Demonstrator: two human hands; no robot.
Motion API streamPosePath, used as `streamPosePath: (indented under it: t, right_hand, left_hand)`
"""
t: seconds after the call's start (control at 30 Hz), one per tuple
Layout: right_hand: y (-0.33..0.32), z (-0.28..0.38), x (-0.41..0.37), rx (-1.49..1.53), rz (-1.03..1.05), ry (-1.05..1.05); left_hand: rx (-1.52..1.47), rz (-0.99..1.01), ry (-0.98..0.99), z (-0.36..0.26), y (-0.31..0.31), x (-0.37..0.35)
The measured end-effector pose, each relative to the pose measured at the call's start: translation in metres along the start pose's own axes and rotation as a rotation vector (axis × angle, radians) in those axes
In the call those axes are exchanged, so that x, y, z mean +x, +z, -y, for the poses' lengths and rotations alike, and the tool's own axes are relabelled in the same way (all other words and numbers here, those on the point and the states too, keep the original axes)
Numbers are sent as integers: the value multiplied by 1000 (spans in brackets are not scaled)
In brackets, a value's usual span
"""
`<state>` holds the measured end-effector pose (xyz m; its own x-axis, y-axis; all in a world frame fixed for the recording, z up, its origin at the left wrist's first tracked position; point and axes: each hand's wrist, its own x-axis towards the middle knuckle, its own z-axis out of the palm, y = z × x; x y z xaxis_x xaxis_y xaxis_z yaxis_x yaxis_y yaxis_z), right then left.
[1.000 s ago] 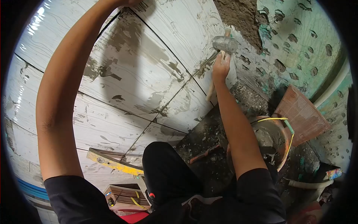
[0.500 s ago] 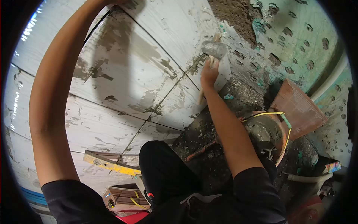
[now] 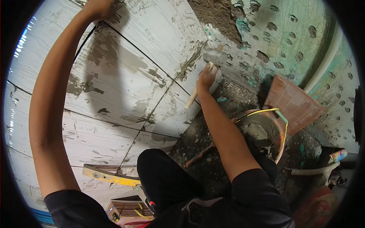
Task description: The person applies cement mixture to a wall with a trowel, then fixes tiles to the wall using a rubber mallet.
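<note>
My right hand [image 3: 206,78] is wrapped round the wooden handle of a mallet [image 3: 215,57], whose grey head is beside the narrow tiles near the corner. The handle's lower end sticks out below my fist. My left hand [image 3: 99,8] is raised to the top of the tiled wall [image 3: 114,76], against the tile surface at a joint; its fingers are partly cut off and in shadow. White wood-grained tiles carry smears of grey mortar, with dark joints between them.
A bucket of wet mortar [image 3: 262,131] with a yellow rim cord stands right of my knee. Behind it leans a reddish tile [image 3: 292,104]. A yellow level [image 3: 110,176] lies lower left. A reddish-handled tool [image 3: 199,155] rests on the dirty floor. The green wall [image 3: 281,45] is pitted.
The camera view has shifted, so the scene sits further left. The mallet has tilted in my right hand, its handle end swinging left. More of my left hand shows at the top.
</note>
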<state>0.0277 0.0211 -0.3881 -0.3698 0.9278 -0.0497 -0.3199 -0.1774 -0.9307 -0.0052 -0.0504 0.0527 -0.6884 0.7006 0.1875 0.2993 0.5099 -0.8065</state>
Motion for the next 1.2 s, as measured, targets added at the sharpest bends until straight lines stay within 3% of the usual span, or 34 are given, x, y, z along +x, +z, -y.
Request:
streamPosePath:
  t: [0.1, 0.3, 0.4, 0.47, 0.5, 0.57, 0.67, 0.77, 0.87, 1.2]
  right_hand:
    - [3, 8, -2, 16, 110, 97]
    - [4, 16, -12, -103, 258, -4]
    - [4, 11, -10, -111, 290, 31]
    - [10, -3, -9, -129, 235, 34]
    - [9, -3, -9, -121, 250, 34]
    - [8, -9, -6, -74, 277, -34]
    - [2, 5, -7, -68, 283, -68]
    - [-4, 17, -10, -35, 307, -35]
    - [5, 7, -10, -113, 188, -55]
    - [-7, 21, -5, -108, 345, -14]
  left_hand:
    - [-49, -188, 182, 19, 21, 4]
    - [-42, -77, 170, 19, 18, 6]
    - [-80, -181, 175, 15, 21, 5]
    - [-66, -126, 277, 28, 23, 11]
    - [-66, -66, 150, 20, 16, 7]
    - [-54, -126, 211, 22, 15, 5]
    - [-56, 36, 143, 13, -2, 4]
    - [-192, 28, 279, 21, -2, 5]
    - [-138, 5, 253, 17, -5, 4]
    - [-210, -71, 227, 16, -6, -5]
